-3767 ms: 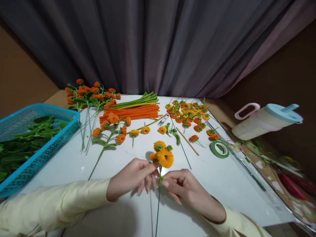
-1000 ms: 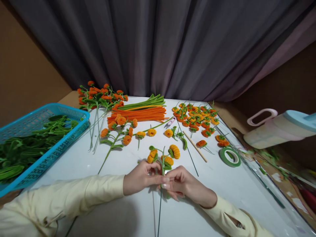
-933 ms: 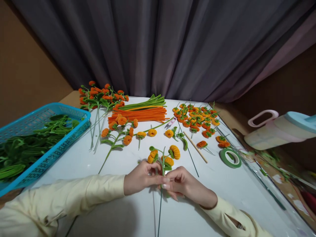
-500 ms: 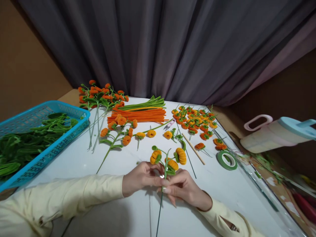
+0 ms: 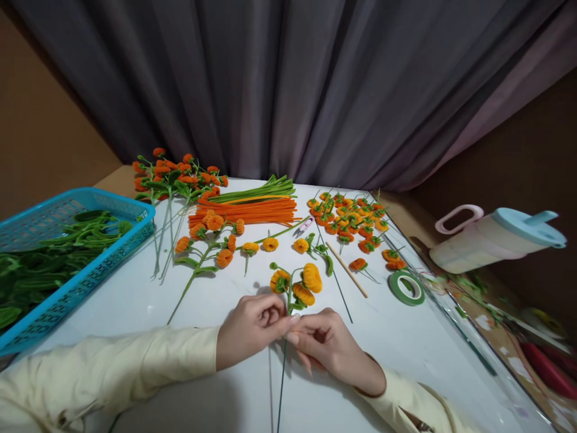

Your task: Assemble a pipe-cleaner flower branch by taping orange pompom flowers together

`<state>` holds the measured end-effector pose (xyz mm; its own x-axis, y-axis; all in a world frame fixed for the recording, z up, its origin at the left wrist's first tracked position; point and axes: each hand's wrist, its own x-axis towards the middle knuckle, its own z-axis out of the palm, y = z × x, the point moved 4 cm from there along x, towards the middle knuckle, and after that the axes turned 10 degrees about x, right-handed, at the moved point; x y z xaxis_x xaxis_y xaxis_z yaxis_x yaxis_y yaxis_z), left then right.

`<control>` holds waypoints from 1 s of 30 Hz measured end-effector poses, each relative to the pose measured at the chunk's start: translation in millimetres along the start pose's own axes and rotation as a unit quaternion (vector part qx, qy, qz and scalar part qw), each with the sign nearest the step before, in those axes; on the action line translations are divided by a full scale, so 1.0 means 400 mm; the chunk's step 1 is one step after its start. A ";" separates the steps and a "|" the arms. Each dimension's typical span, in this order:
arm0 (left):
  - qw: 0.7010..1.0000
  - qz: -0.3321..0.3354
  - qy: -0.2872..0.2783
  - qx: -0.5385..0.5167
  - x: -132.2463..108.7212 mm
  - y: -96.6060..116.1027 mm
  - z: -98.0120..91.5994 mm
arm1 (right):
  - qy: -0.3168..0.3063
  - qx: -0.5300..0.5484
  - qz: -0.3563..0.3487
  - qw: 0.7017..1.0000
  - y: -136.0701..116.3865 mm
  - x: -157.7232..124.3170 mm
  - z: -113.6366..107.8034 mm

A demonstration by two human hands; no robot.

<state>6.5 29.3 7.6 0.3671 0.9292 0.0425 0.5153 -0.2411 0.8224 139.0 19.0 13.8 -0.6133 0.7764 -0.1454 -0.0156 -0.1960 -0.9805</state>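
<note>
At far left, a blue perforated basket (image 5: 94,273) holds a heap of green fuzzy leaves (image 5: 49,255). Past its far right corner, a bunch of orange flowers (image 5: 184,168) lies on the white table (image 5: 433,367), stems toward the near edge. Next comes an orange flower spray (image 5: 216,223), its green stem slanting down toward the left sleeve (image 5: 148,356). Behind it sit orange fuzzy sticks (image 5: 246,211) and green fuzzy sticks (image 5: 261,189). The left hand (image 5: 252,328), other fingers curled, pinches the stem of a yellow flower spray (image 5: 304,294) between thumb and forefinger. The spray stands between the two hands, its heads just above the fingertips and its dark wire (image 5: 282,391) running down below them. The right hand (image 5: 333,349) pinches the same stem just under the left fingertips, and the two thumbs all but meet. Beyond the spray, three loose yellow heads (image 5: 270,244) lie in a row, with small scissors (image 5: 304,227) behind them. Farther right are a wooden stick (image 5: 347,269), a crowd of orange and yellow heads (image 5: 356,212) with green backs, and a roll of green tape (image 5: 397,293) near the table's right edge. A pale cup (image 5: 487,243) with a blue lid and pink handle leans at far right.
</note>
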 end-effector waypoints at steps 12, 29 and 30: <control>0.990 -0.072 -0.035 -0.114 0.008 -0.006 0.003 | 0.049 -0.025 0.023 0.998 0.011 -0.003 0.006; 0.951 -0.139 -0.079 -0.263 0.015 -0.043 0.030 | 0.097 0.080 0.084 0.988 0.040 0.002 0.009; 0.951 -0.143 -0.079 -0.262 0.016 -0.044 0.032 | 0.099 0.080 0.084 0.988 0.042 0.003 0.008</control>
<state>9.8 35.7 -13.9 0.4036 0.8718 -0.2776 0.1696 0.2269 0.9590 135.5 14.5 -2.3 -0.4511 0.8239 -0.3429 -0.0607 -0.4117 -0.9093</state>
